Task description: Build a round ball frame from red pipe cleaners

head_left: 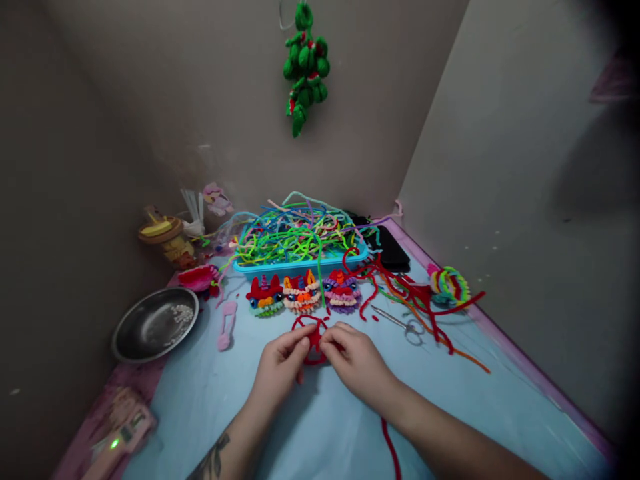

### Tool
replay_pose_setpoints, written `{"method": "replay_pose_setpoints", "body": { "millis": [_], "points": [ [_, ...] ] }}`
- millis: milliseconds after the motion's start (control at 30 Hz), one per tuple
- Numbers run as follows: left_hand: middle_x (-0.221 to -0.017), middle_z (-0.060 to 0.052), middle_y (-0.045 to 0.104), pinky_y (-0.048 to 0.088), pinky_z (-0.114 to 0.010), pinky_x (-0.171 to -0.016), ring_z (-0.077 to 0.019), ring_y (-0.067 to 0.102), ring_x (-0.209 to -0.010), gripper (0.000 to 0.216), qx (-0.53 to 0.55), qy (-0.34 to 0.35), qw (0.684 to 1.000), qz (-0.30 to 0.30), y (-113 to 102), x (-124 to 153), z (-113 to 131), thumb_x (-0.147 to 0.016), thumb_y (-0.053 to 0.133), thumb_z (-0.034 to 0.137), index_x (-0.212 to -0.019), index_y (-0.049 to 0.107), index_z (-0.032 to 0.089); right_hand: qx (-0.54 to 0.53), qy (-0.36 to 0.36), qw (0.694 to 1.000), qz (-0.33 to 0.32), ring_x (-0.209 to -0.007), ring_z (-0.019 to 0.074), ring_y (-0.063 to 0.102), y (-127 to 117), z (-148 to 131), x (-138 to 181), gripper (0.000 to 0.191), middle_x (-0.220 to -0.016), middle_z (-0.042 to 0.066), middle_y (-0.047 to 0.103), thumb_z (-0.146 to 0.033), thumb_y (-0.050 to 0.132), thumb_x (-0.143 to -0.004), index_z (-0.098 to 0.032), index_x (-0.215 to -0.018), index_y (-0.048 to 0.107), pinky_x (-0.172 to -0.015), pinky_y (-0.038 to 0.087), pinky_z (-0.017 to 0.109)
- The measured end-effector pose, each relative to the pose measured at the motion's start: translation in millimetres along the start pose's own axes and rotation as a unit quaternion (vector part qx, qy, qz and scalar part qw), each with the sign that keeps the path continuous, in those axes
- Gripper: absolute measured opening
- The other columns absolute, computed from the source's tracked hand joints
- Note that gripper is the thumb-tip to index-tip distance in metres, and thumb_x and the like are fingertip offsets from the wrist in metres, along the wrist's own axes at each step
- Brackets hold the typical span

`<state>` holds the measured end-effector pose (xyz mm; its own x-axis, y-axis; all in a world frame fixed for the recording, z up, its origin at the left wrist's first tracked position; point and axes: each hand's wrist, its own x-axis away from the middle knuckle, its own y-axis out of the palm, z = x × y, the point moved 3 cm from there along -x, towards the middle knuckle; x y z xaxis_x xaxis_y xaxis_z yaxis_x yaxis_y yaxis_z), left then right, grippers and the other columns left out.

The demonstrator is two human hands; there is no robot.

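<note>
Between my hands is a red pipe-cleaner piece [315, 339], bent into a rounded frame with strands across its middle. My left hand [284, 359] pinches its left side with thumb and forefinger. On the opposite side, the fingertips of my right hand [354, 355] are closed on it too; the exact grip is hidden by the fingers. A red pipe-cleaner strand [390, 447] comes out from under my right forearm toward the front edge. Just beyond my hands, three finished-looking fuzzy animal heads [301, 293] stand in a row.
A blue tray [300, 268] heaped with colored pipe cleaners is at the back. Scissors [400, 323] and loose red and orange pipe cleaners [430, 310] lie right. On the left are a metal bowl [145, 333] with small white pieces, a pink clip [227, 325] and a lit pink device [123, 433].
</note>
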<state>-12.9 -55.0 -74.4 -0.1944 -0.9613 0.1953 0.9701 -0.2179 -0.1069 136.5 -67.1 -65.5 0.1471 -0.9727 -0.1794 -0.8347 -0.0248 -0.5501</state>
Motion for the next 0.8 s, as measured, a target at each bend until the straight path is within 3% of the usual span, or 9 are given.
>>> {"method": "replay_pose_setpoints", "body": {
  "millis": [133,367,633,800],
  "points": [
    [-0.062,-0.002,0.066,0.035,-0.019,-0.038,-0.0067,0.042,-0.038,0.036,-0.033,0.004,0.999,0.002,0,0,-2,-0.076,0.060,0.037,-0.100,0.071,0.013,0.017,0.007,1.000,-0.015,-0.071,0.0141,0.055,3,2,0,0.016,-0.074,0.000,0.057,-0.011,0.049,-0.082,-0.019,-0.071,0.057,-0.065,0.039,0.024],
    [-0.076,-0.004,0.073,0.045,-0.022,-0.054,-0.0118,0.053,-0.054,0.028,-0.153,0.119,0.981,0.010,1,4,3,-0.077,0.060,0.027,-0.101,0.072,0.017,0.007,0.029,0.999,-0.016,-0.069,0.0141,0.053,4,4,0,0.017,-0.073,0.000,0.056,-0.011,0.047,-0.082,-0.019,-0.069,0.055,-0.060,0.037,0.023],
    [-0.080,-0.007,0.074,0.050,-0.024,-0.057,-0.0148,0.061,-0.058,0.027,-0.071,0.065,0.994,0.041,3,3,2,-0.074,0.065,0.031,-0.093,0.073,0.014,0.013,-0.023,1.000,0.003,-0.070,0.0146,0.053,4,-5,2,0.017,-0.075,0.001,0.056,-0.010,0.046,-0.083,-0.019,-0.072,0.056,-0.063,0.039,0.024],
    [-0.084,-0.010,0.074,0.052,-0.026,-0.062,-0.0189,0.066,-0.068,0.032,-0.018,0.038,0.998,0.037,1,0,-3,-0.072,0.068,0.030,-0.097,0.072,0.012,-0.015,-0.006,1.000,0.000,-0.071,0.0143,0.055,3,-5,1,0.016,-0.075,0.001,0.056,-0.010,0.047,-0.082,-0.019,-0.072,0.056,-0.064,0.040,0.024]
  ]
}}
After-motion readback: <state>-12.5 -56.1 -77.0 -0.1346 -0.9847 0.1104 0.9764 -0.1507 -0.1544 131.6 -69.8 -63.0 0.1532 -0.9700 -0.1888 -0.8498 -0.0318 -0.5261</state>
